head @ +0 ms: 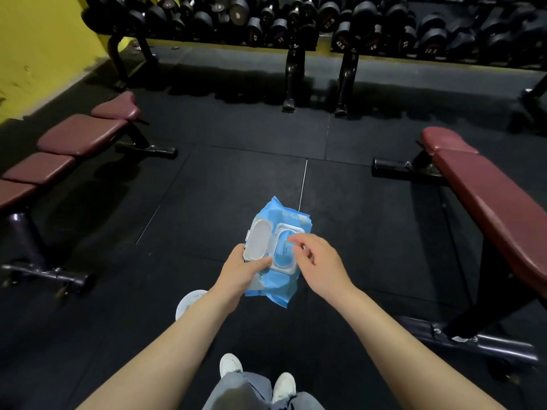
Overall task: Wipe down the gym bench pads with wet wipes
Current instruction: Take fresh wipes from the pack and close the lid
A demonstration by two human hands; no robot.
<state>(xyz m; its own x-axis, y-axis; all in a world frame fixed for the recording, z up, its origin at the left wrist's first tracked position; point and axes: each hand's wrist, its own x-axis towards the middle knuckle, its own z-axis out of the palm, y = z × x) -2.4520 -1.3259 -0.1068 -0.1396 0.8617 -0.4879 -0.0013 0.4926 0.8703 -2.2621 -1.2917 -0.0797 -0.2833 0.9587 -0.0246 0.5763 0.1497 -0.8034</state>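
A blue pack of wet wipes point(284, 216) is held in front of me over the floor, its white flip lid point(259, 239) swung open to the left. My left hand point(242, 272) grips the pack from below and the left side, thumb on the lid frame. My right hand point(318, 258) hovers over the opening with fingers pinched at the seal; I cannot tell whether a wipe is between them. A maroon bench pad point(497, 202) runs along the right. More maroon bench pads point(80, 134) line the left side.
A long dumbbell rack point(296, 22) with several black dumbbells spans the back, its legs standing on the black rubber floor point(222, 179). A yellow wall point(38, 48) rises at far left. Black bench frames point(47, 273) rest on the floor. My white shoes point(257, 377) show below.
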